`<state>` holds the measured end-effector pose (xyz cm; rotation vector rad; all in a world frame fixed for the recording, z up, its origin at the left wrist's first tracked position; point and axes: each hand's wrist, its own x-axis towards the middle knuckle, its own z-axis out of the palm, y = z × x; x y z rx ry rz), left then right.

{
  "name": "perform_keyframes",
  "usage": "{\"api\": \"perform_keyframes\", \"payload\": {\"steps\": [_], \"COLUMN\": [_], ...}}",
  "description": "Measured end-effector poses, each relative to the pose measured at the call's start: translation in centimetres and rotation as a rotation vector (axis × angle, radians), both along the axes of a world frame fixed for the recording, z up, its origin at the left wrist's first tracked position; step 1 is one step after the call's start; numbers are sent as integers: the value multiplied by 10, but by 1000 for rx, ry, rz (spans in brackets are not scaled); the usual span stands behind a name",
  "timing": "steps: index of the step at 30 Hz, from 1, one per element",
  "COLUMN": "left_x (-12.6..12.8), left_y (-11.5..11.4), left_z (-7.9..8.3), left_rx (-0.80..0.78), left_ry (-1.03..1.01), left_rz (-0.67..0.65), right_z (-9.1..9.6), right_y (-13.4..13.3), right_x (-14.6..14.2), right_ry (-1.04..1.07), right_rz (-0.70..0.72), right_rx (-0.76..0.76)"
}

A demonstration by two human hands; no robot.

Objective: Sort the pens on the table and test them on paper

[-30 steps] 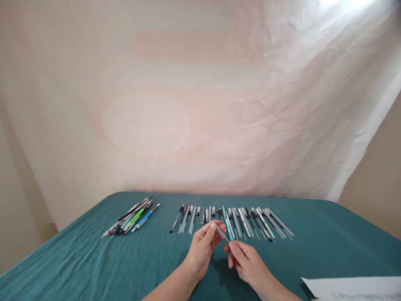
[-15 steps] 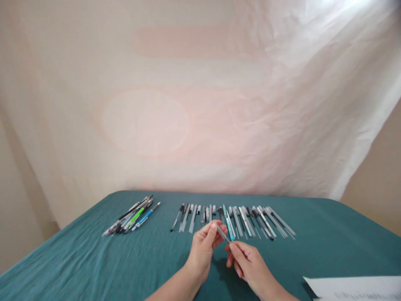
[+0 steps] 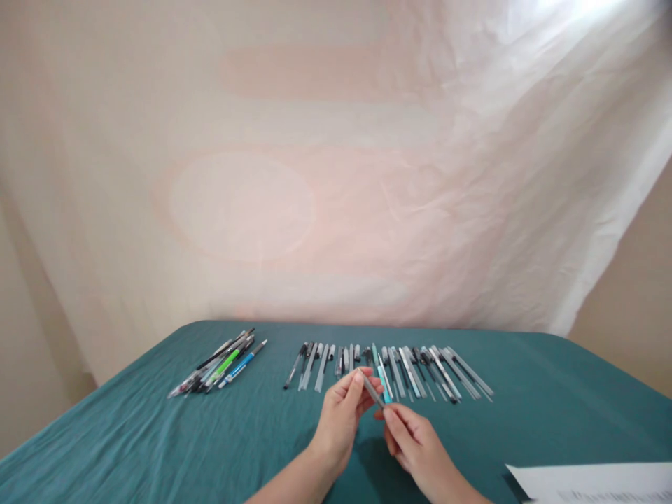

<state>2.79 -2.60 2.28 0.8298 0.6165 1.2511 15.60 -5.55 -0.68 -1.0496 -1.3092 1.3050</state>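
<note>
My left hand [image 3: 342, 411] and my right hand [image 3: 410, 435] meet above the near middle of the table, both closed on one slim grey pen barrel [image 3: 373, 392]. The left thumb and fingers pinch its upper end, while the right thumb and fingertips grip its lower end. It slants down from left to right. Behind the hands lies a row of pen parts, among them clear grey tubes [image 3: 322, 369], a turquoise pen [image 3: 381, 374] and a white pen [image 3: 444, 374]. Part of this row is hidden by my left hand.
A heap of pens lies at the left, with a green pen [image 3: 222, 368] and a blue pen [image 3: 243, 364] on its right side. A printed white sheet [image 3: 593, 480] sits at the near right. Green cloth [image 3: 136, 434] covers the table; a pale sheet [image 3: 336, 175] hangs behind.
Both hands keep their hold on the pen barrel, almost in the same place. The right hand's lower fingers have curled in slightly. The pen row and heap have not moved.
</note>
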Motion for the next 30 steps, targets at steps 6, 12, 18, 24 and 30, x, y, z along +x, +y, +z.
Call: {"api": "perform_keyframes", "payload": {"steps": [6, 12, 18, 24, 30], "left_x": [-3, -6, -5, -3, -4], "left_y": [-3, -3, 1, 3, 6], "left_z": [9, 14, 7, 1, 2], "left_rx": [8, 38, -2, -78, -113], "left_ry": [-34, -34, -54, -25, -21], "left_rz": [-143, -181, -95, 8, 46], "right_z": [13, 14, 13, 8, 10], "right_y": [4, 4, 0, 2, 4], "right_x": [13, 20, 7, 3, 5], "right_ry": [441, 559, 507, 181, 172], "right_rz": [338, 504, 370, 163, 153], "right_rx": [-378, -528, -397, -173, -211]}}
